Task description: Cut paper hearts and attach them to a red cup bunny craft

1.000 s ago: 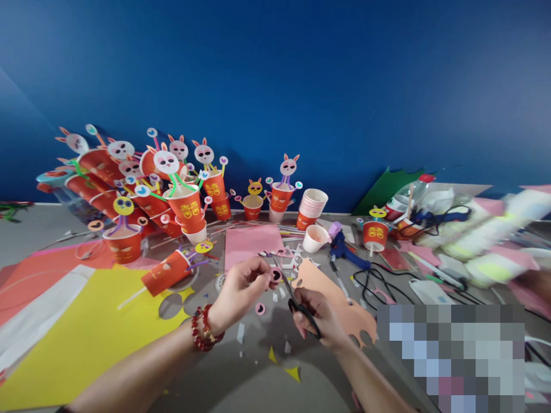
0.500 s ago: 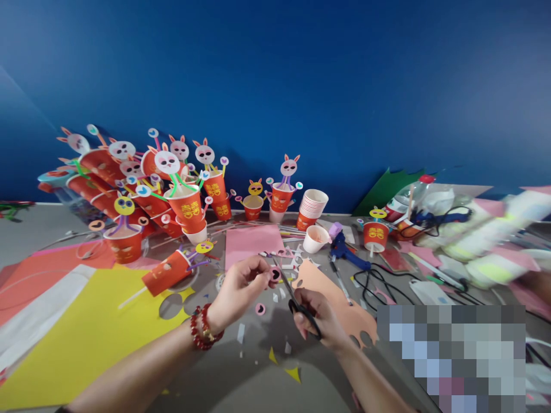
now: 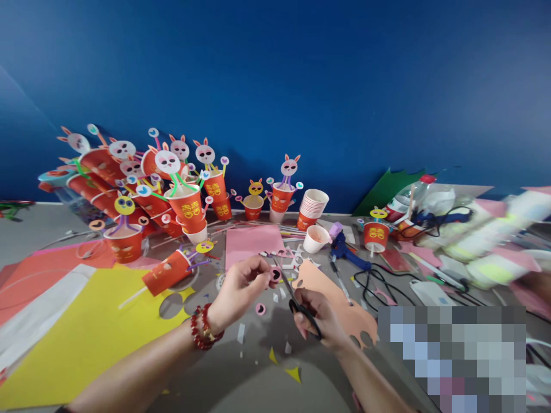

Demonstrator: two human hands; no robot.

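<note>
Between thumb and fingers, my left hand [image 3: 239,289] pinches a small pink paper disc [image 3: 275,275] with a dark heart-like shape on it. My right hand [image 3: 319,321] is closed round the black handles of a pair of scissors [image 3: 297,301]. The scissor blades point up and left, right beside the disc's edge; whether they touch it I cannot tell. A second pink disc [image 3: 260,308] with a dark mark lies on the grey table [image 3: 228,373] below my left fingers. White and yellow paper scraps [image 3: 293,374] are scattered around it.
Red paper cups with animal faces [image 3: 186,206] crowd the back left; one decorated cup [image 3: 167,273] lies tipped. Yellow paper [image 3: 81,332] covers the left. Orange cut-out paper [image 3: 333,298], a blue glue gun [image 3: 348,252] and black cables [image 3: 379,281] lie right. Stacked cups [image 3: 313,206] stand behind.
Hardly anything differs. Both hands, the disc and the scissors keep almost the same place; the view has shifted very slightly.
</note>
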